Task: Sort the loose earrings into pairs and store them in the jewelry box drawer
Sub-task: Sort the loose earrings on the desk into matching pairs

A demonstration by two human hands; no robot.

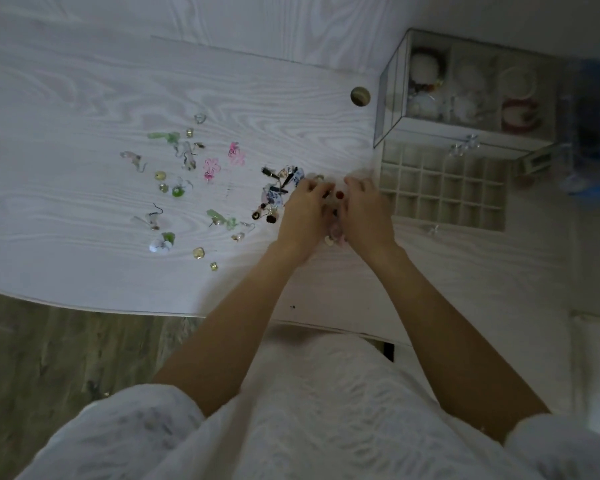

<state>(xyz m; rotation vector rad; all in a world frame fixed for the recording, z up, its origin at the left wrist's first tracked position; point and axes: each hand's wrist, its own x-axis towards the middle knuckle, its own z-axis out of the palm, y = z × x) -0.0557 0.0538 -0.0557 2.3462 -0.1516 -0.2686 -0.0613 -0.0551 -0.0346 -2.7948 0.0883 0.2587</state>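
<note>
earrings [201,174] loose beside open drawer [442,192]

pale wood grain, clear glass, glossy little beads

the table [84,98] looks like whitewashed wood with a matt, swirling grain; the floor [49,348] is duller grey-brown wood. the jewelry box [465,88] has clear, glassy walls with thin metal edges, and its drawer [440,188] looks lined in matt pale fabric. the earrings [177,188] shine like glass or glossy plastic. the sleeve [129,438] is white textured cloth.
</note>
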